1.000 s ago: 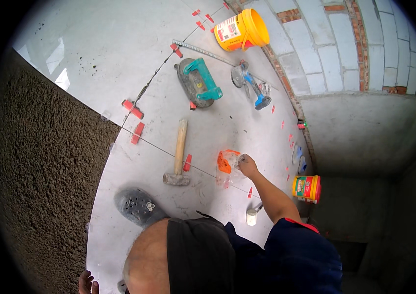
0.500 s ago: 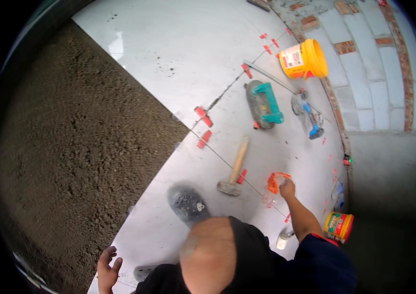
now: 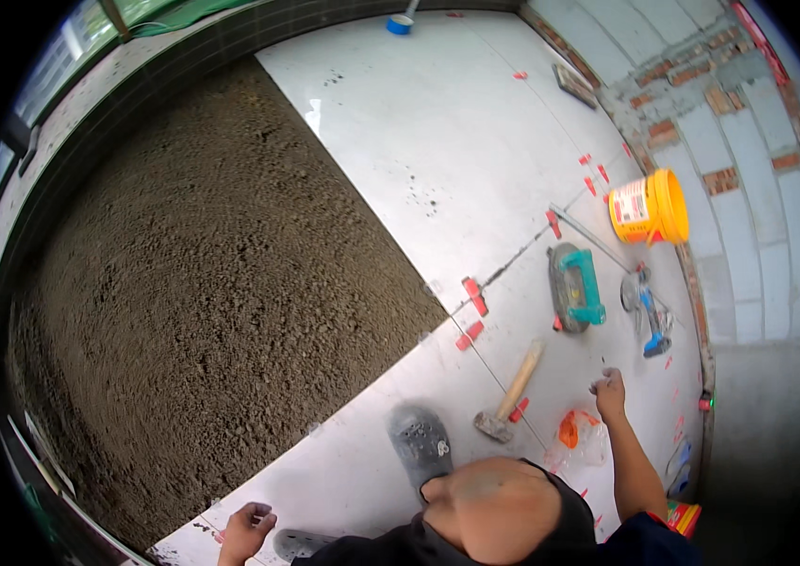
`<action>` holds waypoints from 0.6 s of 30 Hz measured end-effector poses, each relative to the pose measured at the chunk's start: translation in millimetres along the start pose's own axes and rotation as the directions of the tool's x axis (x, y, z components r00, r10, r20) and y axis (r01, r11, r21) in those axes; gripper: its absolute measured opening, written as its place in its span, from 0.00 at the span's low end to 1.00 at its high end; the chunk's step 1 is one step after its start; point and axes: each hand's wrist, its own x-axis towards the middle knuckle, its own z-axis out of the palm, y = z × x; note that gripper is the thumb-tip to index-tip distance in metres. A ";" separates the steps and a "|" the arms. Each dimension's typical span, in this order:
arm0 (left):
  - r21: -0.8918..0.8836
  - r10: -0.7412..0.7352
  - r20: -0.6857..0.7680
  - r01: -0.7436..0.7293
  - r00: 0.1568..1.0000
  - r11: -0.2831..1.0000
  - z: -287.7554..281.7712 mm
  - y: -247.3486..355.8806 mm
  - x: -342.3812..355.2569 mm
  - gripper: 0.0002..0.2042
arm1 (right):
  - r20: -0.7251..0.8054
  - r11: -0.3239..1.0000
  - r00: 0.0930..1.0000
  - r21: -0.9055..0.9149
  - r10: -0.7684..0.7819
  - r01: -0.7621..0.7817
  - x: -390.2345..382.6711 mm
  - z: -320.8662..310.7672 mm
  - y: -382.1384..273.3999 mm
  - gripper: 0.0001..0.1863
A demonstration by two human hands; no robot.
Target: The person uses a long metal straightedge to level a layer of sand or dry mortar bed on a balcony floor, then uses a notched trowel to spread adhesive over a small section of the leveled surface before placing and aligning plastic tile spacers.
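My right hand [image 3: 611, 389] is lifted over the pale tiles with its fingers drawn together; anything between them is too small to make out. Below it lies a clear plastic bag [image 3: 590, 445] with an orange part, apart from the hand. At the lower left, over the tile edge, my left hand [image 3: 247, 530] has loosely bent fingers, the thumb apart, and nothing visible in it. A mallet [image 3: 517, 385] with a wooden handle rests near my shoe [image 3: 420, 441]. Red tile wedges [image 3: 475, 296] sit along the joints.
Rough brown mortar [image 3: 230, 283] fills the left side, bordering the tiles. A suction lifter [image 3: 577, 288] with a green handle, a blue power tool [image 3: 647, 316], a metal bar [image 3: 593, 238] and a yellow bucket [image 3: 650, 208] stand right of the joint. A block wall [image 3: 749, 226] rises behind.
My right hand has let go of the orange-marked bag and moved up from it. The left hand's fingers are more bent. The view has swung, showing more mortar and the far edge.
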 end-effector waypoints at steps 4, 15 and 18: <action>-0.003 0.050 -0.023 -0.050 0.998 0.999 19.1 -34.1 -22.1 0.12 | 0.304 0.995 0.948 -0.017 -0.089 0.099 45.1 70.8 -170.8 0.10; -0.568 -0.298 -0.238 0.116 0.925 0.815 114.8 -115.5 -73.0 0.15 | 0.659 0.675 0.532 -0.049 -0.532 0.736 60.7 315.4 -490.8 0.12; -0.683 -0.385 -0.234 0.131 0.893 0.719 135.2 -116.8 -85.1 0.14 | 0.671 0.636 0.522 -0.097 -0.527 0.766 69.5 375.6 -521.4 0.09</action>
